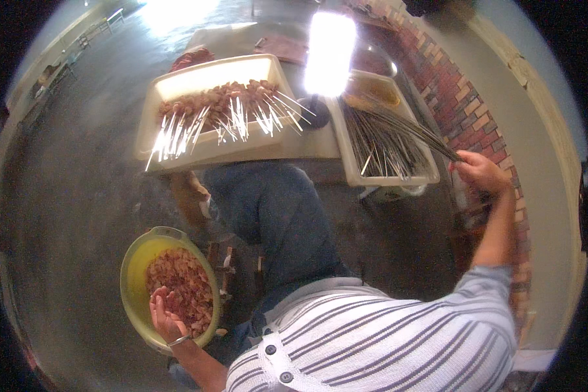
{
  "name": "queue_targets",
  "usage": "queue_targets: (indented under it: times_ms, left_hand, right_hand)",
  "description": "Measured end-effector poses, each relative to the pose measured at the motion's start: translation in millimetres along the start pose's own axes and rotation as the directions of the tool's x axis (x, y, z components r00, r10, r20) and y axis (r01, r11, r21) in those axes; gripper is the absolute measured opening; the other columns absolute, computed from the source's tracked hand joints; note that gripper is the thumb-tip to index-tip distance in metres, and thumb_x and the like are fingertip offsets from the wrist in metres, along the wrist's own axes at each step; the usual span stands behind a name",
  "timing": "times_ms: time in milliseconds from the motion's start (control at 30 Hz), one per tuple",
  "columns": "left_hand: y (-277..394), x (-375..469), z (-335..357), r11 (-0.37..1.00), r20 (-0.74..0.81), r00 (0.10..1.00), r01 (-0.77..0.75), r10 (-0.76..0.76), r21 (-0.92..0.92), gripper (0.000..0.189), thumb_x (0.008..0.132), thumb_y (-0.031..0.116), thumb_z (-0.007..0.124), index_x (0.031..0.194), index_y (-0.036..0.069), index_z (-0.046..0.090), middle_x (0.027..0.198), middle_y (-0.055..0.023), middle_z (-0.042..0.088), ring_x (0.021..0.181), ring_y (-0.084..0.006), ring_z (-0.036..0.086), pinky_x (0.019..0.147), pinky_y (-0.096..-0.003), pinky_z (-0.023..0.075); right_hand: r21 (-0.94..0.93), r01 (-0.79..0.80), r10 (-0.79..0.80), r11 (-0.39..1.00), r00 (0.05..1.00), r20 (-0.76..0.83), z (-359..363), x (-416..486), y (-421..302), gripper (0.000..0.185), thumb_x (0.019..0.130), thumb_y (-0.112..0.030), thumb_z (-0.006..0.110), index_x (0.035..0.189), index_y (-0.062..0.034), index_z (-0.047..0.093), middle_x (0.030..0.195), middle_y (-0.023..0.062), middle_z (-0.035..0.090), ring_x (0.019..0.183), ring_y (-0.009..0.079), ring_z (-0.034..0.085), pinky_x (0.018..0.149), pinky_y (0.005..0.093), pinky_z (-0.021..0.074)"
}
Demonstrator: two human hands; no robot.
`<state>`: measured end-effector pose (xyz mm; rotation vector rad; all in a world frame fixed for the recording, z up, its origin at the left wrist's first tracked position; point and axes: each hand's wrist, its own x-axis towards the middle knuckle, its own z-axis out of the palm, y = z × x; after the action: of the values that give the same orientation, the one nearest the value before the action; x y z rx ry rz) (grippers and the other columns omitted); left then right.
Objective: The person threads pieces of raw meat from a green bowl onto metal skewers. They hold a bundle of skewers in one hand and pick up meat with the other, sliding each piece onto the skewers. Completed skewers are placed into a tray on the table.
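Observation:
My right hand (pixel 485 171) grips one end of a bundle of thin metal skewers (pixel 421 131). The bundle slants over a pale plastic tray (pixel 433 174), where many loose skewers (pixel 372 137) lie. At the lower left, my left hand (pixel 165 316) is over the cut raw meat (pixel 181 274) inside a yellow-green oval tub (pixel 132 274). Its fingers are bent, and whether a piece of meat is between them is unclear. A white rectangular bin (pixel 225 153) ahead holds several skewers threaded with meat (pixel 220 100), their bare ends over the near rim.
A bright rectangular light or glare (pixel 330 54) hides part of the table behind the trays. An amber patch (pixel 379 95) shows at the skewer tray's far end. A dark round object (pixel 314 113) sits between the containers. Patterned brickwork (pixel 463 103) runs along the right.

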<state>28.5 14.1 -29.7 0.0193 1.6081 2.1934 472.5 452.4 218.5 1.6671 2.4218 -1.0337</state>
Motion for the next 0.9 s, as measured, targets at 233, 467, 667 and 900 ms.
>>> queue_targets:
  times_ms: [233, 467, 667, 900]
  left_hand:
    - [27, -35, 53, 0.975, 0.573, 0.813, -0.031, -0.103, 0.219, 0.054, 0.079, 0.021, 0.064, 0.124, 0.005, 0.04, 0.125, -0.0092, 0.046, 0.112, -0.0213, 0.045, 0.095, -0.036, 0.0363]
    - [39, -38, 95, 0.932, 0.514, 0.791, -0.358, 0.331, -0.05, 0.053, 0.086, 0.028, 0.056, 0.128, 0.002, 0.038, 0.131, -0.0108, 0.041, 0.121, -0.0201, 0.037, 0.099, -0.0344, 0.0327]
    - [60, -40, 107, 0.91, 0.483, 0.813, -0.408, 0.326, 0.072, 0.058, 0.093, 0.046, 0.026, 0.101, 0.0, 0.06, 0.119, -0.0136, 0.051, 0.11, -0.0203, 0.049, 0.094, -0.0334, 0.0361]
    - [38, -12, 154, 0.838, 0.702, 0.647, -0.53, 0.299, 0.131, 0.04, 0.092, 0.035, 0.043, 0.098, 0.0, 0.062, 0.121, -0.0155, 0.049, 0.109, -0.0228, 0.048, 0.091, -0.0337, 0.0388]
  right_hand:
    - [0.663, 0.124, -0.47, 0.738, 0.8, 0.373, 85, 29, -76, 0.016, 0.089, -0.018, 0.051, 0.097, -0.0056, 0.055, 0.073, -0.0013, 0.05, 0.064, 0.0085, 0.046, 0.055, 0.021, 0.0394]
    - [0.517, 0.543, -0.676, 0.662, 0.132, 0.725, 301, 45, -203, 0.015, 0.089, -0.015, 0.051, 0.098, -0.0035, 0.052, 0.078, 0.0017, 0.052, 0.074, 0.0098, 0.046, 0.065, 0.025, 0.0407]
    - [0.405, 0.878, -0.927, 0.256, 0.103, 0.362, 338, 30, -235, 0.026, 0.078, -0.022, 0.065, 0.091, -0.0051, 0.051, 0.071, 0.0151, 0.056, 0.062, 0.0318, 0.058, 0.053, 0.0371, 0.0452]
    - [0.195, 0.976, -0.995, 0.101, 0.099, 0.023, 327, 79, -214, 0.038, 0.072, -0.022, 0.07, 0.103, -0.0054, 0.055, 0.083, 0.0092, 0.062, 0.069, 0.0252, 0.063, 0.059, 0.0325, 0.0508]
